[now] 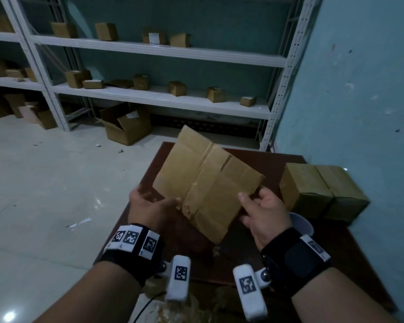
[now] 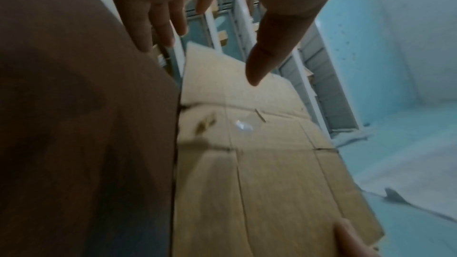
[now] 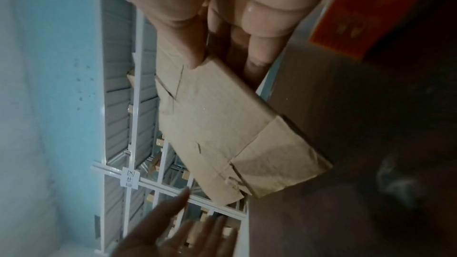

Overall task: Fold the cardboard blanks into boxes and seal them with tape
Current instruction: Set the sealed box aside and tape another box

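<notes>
A flat brown cardboard blank (image 1: 208,180) with taped seams hangs tilted over the dark table (image 1: 336,241). My right hand (image 1: 254,199) pinches its right edge, thumb on top and fingers underneath; the right wrist view shows this pinch (image 3: 226,62) on the blank (image 3: 222,134). My left hand (image 1: 156,199) is at the blank's near left edge with fingers spread and thumb stretched toward it. In the left wrist view the left hand (image 2: 207,56) hovers over the blank (image 2: 259,163) without gripping it. The left hand (image 3: 178,232) also shows, open, in the right wrist view.
Two folded brown boxes (image 1: 320,192) stand side by side on the table's right, against the blue wall. A white roll (image 1: 301,222) lies behind my right wrist. White shelves (image 1: 163,94) with several small boxes stand beyond; an open carton (image 1: 126,127) sits on the floor.
</notes>
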### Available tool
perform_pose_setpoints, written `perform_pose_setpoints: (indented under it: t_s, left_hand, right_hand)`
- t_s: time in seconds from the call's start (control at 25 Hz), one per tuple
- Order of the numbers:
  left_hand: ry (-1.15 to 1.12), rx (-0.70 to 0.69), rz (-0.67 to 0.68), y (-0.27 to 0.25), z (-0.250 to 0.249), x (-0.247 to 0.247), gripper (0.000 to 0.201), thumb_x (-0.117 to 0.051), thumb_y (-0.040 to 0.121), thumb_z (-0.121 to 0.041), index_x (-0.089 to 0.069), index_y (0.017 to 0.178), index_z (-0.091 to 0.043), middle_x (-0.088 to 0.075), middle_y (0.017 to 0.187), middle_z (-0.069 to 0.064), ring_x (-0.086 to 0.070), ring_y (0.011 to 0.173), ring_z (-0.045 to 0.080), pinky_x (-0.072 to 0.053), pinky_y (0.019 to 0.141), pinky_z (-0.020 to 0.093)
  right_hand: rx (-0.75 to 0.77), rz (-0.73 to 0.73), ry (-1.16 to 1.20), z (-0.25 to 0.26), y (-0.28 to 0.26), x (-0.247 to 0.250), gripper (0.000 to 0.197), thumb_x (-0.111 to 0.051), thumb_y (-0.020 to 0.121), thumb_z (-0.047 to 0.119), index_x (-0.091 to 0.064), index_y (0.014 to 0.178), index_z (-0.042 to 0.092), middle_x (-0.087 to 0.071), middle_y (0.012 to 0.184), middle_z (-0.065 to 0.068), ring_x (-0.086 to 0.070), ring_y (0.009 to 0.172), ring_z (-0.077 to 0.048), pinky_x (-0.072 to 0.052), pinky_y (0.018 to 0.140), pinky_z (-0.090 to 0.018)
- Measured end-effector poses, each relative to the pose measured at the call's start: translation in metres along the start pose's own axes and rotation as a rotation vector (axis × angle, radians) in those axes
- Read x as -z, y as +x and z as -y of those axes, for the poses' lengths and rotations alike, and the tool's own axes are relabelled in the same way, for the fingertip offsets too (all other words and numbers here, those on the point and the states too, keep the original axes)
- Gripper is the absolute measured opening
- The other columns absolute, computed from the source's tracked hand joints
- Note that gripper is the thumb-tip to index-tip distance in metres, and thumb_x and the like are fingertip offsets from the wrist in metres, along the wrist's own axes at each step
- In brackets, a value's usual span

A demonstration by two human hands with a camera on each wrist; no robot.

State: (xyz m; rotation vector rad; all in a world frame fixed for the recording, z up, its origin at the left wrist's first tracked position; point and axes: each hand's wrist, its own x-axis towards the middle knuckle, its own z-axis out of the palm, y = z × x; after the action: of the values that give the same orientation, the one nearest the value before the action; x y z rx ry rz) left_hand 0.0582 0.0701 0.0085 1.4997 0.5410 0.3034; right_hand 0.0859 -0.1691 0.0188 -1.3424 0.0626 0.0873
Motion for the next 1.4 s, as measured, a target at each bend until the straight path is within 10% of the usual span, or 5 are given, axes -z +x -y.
perform_pose_setpoints:
  t_s: [0.16, 0.48, 0.8, 1.08, 1.4]
  left_hand:
    - [-0.114, -0.149, 0.093, 0.004, 0.0, 0.001, 0.126, -0.099, 0.059, -0.031, -0.024, 0.16, -0.036, -0.042, 0.159, -0.003, -0.044, 0.143, 0.021, -0.046, 0.111, 0.048]
    - [-0.121, -0.204, 0.313, -0.013, 0.008, -0.025, 0.078, -0.094, 0.056, -0.046, -0.062, 0.126, -0.035, -0.072, 0.123, -0.002, -0.069, 0.115, 0.018, -0.057, 0.098, 0.047]
    - [-0.191, -0.11, 0.399, -0.018, 0.009, -0.041, 0.036, -0.041, 0.108, -0.04, -0.061, 0.137, -0.045, -0.068, 0.13, -0.009, -0.065, 0.12, 0.01, -0.051, 0.094, 0.034]
    - [-0.11, -0.198, 0.446, -0.021, 0.007, -0.042, 0.033, -0.062, 0.095, -0.046, -0.074, 0.124, -0.035, -0.073, 0.126, -0.005, -0.068, 0.118, 0.016, -0.053, 0.103, 0.048]
    - [0.025, -0.267, 0.437, -0.02, 0.014, -0.041, 0.04, -0.057, 0.09, -0.057, -0.078, 0.113, -0.031, -0.073, 0.12, -0.003, -0.068, 0.112, 0.017, -0.053, 0.101, 0.054]
  right_hand:
    - [0.075, -0.003, -0.243, -0.001, -0.017, 0.03, 0.019, -0.063, 0.101, 0.008, -0.069, 0.114, 0.02, -0.08, 0.106, -0.005, -0.076, 0.103, -0.024, -0.059, 0.095, -0.053]
    - [0.094, 0.061, -0.292, -0.001, -0.026, 0.038, 0.034, -0.065, 0.101, 0.018, -0.06, 0.132, 0.032, -0.076, 0.117, 0.011, -0.072, 0.109, -0.01, -0.059, 0.091, -0.037]
    - [-0.031, 0.113, -0.183, -0.006, -0.025, 0.03, 0.051, -0.048, 0.103, 0.056, -0.039, 0.153, 0.05, -0.057, 0.137, 0.019, -0.054, 0.12, -0.005, -0.04, 0.106, -0.028]
    - [-0.065, 0.089, -0.043, -0.015, -0.013, 0.032, 0.042, -0.075, 0.073, 0.057, -0.073, 0.109, 0.036, -0.077, 0.117, -0.005, -0.072, 0.112, -0.029, -0.053, 0.103, -0.057]
    - [-0.013, 0.052, -0.188, -0.016, -0.012, 0.032, 0.052, -0.083, 0.078, 0.039, -0.062, 0.125, 0.043, -0.077, 0.115, 0.004, -0.073, 0.109, -0.024, -0.056, 0.099, -0.057]
